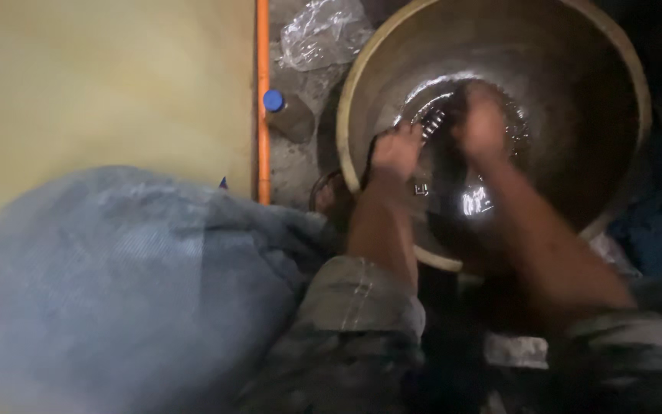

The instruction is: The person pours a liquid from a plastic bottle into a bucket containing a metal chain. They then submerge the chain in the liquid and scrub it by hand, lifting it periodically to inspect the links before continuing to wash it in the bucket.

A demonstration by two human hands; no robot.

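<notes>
Nearest the camera: a grey-blue cloth bundle (109,284), soft and rounded, blurred, filling the lower left. Beside it, rolled-up sleeves of a mottled dark garment on both forearms.

Left hand (396,152) reaches over the near rim of the basin (362,77) and into the water. Fingers curl down, seemingly around a small ridged metal part (432,121) (spring-like or threaded; too blurred to tell). Whether the grip is fully closed on it, I cannot tell.

Right hand (483,123) is also in the water, just beside the left, fingers bent downward. Motion blur hides what, if anything, it holds; how far open it is cannot be read.

Handling judgement: the part sits at the basin's middle, at the waterline, between the two hands. It looks small, stiff and light; wet metal will likely be slippery, so a pinch across the ridges should hold better than one along a smooth end.

Basin: large, round, deep, dull tan wall with paler rim, hard-looking. Shallow dark water at the bottom, bright glints on the surface.

Farther left: bottle (285,113) with blue cap lying on rough grey floor (293,165), an orange pipe (263,92) running vertically, a plain yellow wall (101,77) beyond. Crumpled clear plastic (322,32) at the top.
</notes>
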